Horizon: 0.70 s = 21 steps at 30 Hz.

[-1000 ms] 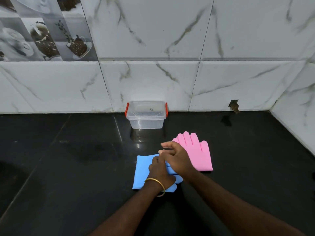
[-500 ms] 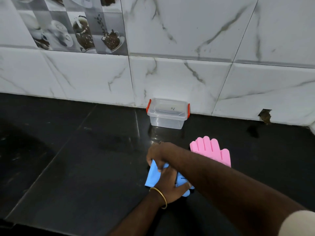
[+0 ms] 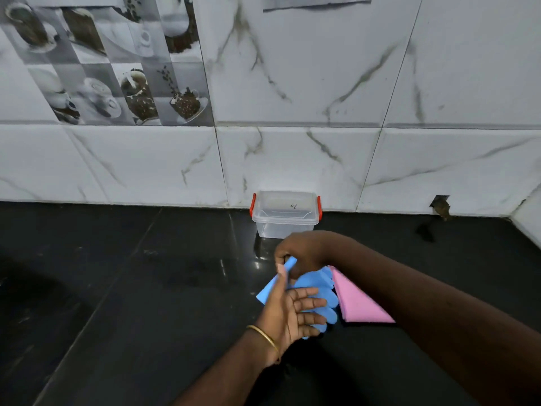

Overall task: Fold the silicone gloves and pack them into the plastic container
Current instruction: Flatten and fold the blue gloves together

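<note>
A blue silicone glove (image 3: 314,290) is lifted off the black counter between both hands, partly folded, its fingers pointing right and down. My right hand (image 3: 304,252) pinches the glove's cuff edge from above. My left hand (image 3: 289,310) lies flat under the glove with fingers spread, supporting it. A pink silicone glove (image 3: 355,303) lies flat on the counter just right of the blue one, mostly hidden by my right forearm. The clear plastic container (image 3: 285,218) with red latches stands against the wall behind my hands, its lid on.
The black stone counter (image 3: 131,288) stretches left and right. A marble-tiled wall (image 3: 322,156) backs it, with a side wall at the far right. A chipped hole (image 3: 440,205) marks the wall base on the right.
The blue glove has come up off the counter. My left hand turned palm up under it, and my right hand shifted to pinch its cuff. The camera tilted up.
</note>
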Motion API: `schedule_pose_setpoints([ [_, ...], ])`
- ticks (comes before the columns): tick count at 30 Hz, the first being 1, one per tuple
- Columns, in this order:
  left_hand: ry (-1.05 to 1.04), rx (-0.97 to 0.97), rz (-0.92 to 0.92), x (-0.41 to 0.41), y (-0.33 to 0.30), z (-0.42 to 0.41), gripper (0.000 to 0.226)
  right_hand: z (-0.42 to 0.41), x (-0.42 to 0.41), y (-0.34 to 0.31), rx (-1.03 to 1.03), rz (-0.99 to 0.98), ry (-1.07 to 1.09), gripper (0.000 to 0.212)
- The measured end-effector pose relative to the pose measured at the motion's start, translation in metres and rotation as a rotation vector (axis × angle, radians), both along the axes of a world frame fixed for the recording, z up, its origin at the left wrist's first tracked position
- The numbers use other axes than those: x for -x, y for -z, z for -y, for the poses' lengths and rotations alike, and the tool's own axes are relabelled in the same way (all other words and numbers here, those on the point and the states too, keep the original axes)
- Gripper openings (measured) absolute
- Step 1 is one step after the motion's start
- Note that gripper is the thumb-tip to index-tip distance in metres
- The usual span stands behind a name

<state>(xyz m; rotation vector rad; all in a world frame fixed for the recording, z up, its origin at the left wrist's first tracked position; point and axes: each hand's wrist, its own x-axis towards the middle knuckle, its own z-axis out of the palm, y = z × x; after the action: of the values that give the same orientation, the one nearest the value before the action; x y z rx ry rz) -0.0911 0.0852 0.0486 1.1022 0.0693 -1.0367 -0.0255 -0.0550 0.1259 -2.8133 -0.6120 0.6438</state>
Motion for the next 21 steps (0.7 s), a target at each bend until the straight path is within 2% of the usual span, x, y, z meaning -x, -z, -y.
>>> schedule_pose_setpoints([
  [2, -0.13, 0.137, -0.248, -0.015, -0.016, -0.011, 0.121, 0.005, 0.004, -0.014, -0.025, 0.136, 0.062, 0.027],
  [3, -0.198, 0.192, -0.317, -0.023, -0.024, -0.018, 0.121, 0.005, 0.006, -0.018, -0.023, 0.223, 0.083, 0.024],
  [5, -0.328, 0.243, -0.374, -0.043, -0.038, -0.027, 0.107, 0.0, 0.012, -0.023, -0.054, 0.409, 0.103, 0.014],
  [9, -0.47, 0.159, -0.349, -0.076, -0.06, -0.042, 0.042, -0.011, 0.023, -0.014, -0.163, 0.669, 0.141, 0.012],
  [11, -0.42, 0.103, -0.271, -0.084, -0.065, -0.051, 0.036, -0.014, 0.029, 0.002, -0.245, 0.759, 0.225, 0.015],
  [13, -0.361, 0.062, -0.197, -0.089, -0.066, -0.06, 0.038, -0.024, 0.038, 0.019, -0.406, 0.785, 0.451, 0.025],
  [14, -0.336, 0.043, -0.165, -0.092, -0.064, -0.064, 0.038, -0.032, 0.046, 0.022, -0.517, 0.719, 0.629, 0.041],
  [15, -0.31, 0.033, -0.13, -0.095, -0.062, -0.069, 0.038, -0.04, 0.053, 0.024, -0.648, 0.555, 0.809, 0.061],
  [16, -0.288, 0.022, -0.092, -0.097, -0.061, -0.073, 0.038, -0.046, 0.06, 0.024, -0.797, 0.284, 0.961, 0.075],
  [18, -0.226, 0.03, -0.016, -0.102, -0.057, -0.084, 0.039, -0.058, 0.068, 0.025, -1.205, -0.341, 1.192, 0.083],
  [19, -0.198, 0.035, 0.006, -0.104, -0.054, -0.09, 0.04, -0.061, 0.069, 0.03, -1.365, -0.558, 1.269, 0.09],
  [21, -0.144, 0.021, 0.023, -0.106, -0.046, -0.102, 0.04, -0.069, 0.067, 0.042, -1.587, -0.743, 1.334, 0.094],
])
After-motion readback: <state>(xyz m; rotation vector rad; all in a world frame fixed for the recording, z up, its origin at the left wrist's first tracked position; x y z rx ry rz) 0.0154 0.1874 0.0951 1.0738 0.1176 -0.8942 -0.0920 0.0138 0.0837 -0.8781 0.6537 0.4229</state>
